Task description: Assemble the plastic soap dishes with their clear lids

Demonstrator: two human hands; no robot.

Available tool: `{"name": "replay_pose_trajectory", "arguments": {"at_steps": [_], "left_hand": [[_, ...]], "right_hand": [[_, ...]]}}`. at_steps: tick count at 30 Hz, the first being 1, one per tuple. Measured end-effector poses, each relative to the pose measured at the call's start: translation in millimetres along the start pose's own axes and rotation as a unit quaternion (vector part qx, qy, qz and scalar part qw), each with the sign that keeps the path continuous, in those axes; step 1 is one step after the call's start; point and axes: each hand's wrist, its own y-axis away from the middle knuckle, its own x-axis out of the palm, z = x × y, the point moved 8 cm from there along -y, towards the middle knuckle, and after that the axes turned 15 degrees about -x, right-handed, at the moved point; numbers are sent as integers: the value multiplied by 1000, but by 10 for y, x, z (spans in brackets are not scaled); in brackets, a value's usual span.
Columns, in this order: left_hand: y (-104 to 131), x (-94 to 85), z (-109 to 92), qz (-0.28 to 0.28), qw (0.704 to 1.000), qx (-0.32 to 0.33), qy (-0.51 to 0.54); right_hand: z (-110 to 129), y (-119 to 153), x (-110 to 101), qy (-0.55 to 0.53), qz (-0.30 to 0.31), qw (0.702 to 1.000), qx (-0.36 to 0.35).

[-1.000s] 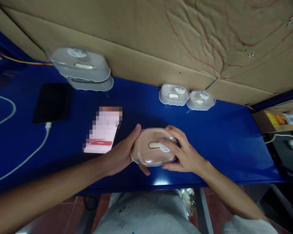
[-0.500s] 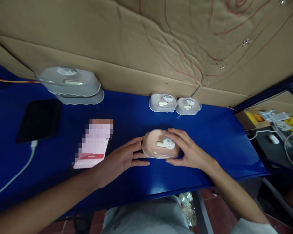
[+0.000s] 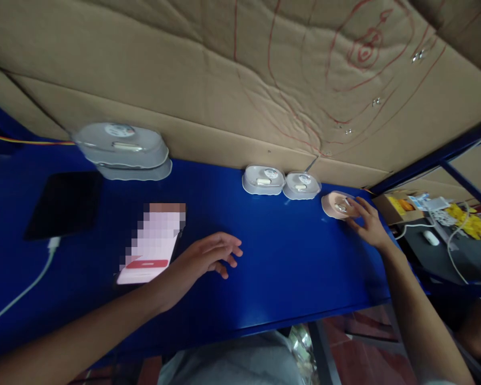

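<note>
Toward the right end of the blue table (image 3: 272,278), my right hand (image 3: 366,219) grips a small peach oval container (image 3: 332,204) with a clear lid by its right side. That container sits beside two similar white lidded containers, a left one (image 3: 260,179) and a right one (image 3: 304,187), along the back. My left hand (image 3: 216,252) hovers over the table middle, fingers loosely curled but apart, with nothing in it. Nearest to it is a phone (image 3: 156,235) with a lit, blurred screen, partly behind my left forearm.
Two larger lidded containers are stacked (image 3: 124,147) at the back left. In front of them lies a dark tablet (image 3: 66,206) with a white cable (image 3: 40,286). A cardboard wall (image 3: 176,96) closes the back. At right, a lower dark desk holds a mouse (image 3: 431,238) and a cardboard box (image 3: 396,208).
My right hand has carried the peach container from the table middle to the back right. My left hand has come off it and stays near the middle.
</note>
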Motion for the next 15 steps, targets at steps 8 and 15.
{"name": "replay_pose_trajectory", "arguments": {"at_steps": [8, 15], "left_hand": [[18, -41, -95, -33, 997, 45, -45], [68, 26, -95, -24, 990, 82, -114]], "right_hand": [[24, -605, 373, -5, -11, 1000, 16], [898, -1095, 358, -32, -22, 999, 2]]}}
